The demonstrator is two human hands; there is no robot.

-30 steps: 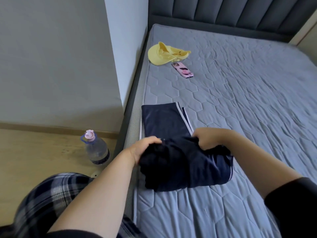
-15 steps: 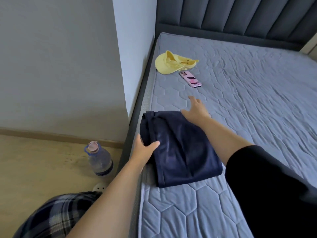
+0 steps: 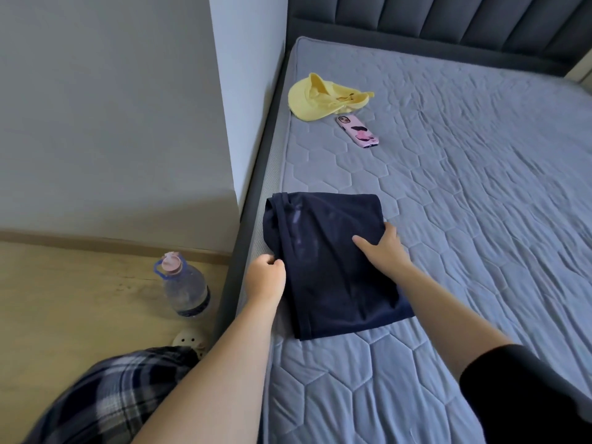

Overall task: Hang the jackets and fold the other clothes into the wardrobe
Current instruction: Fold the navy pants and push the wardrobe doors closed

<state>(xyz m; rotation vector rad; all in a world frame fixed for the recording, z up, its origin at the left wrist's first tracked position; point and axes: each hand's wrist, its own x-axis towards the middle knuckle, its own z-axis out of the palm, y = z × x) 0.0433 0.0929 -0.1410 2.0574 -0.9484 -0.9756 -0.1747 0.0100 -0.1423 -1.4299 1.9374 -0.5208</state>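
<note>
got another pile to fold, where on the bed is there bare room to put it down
Bare mattress lies right of the folded navy garment and right of the pink phone, and in front of the garment. It is crowded along the wall side: yellow cap, phone, then the garment with both hands on it.

Right hand [image 3: 382, 251] pulled back onto garment [image 3: 333, 274]; left hand [image 3: 267, 277] now curled at edge.
</note>
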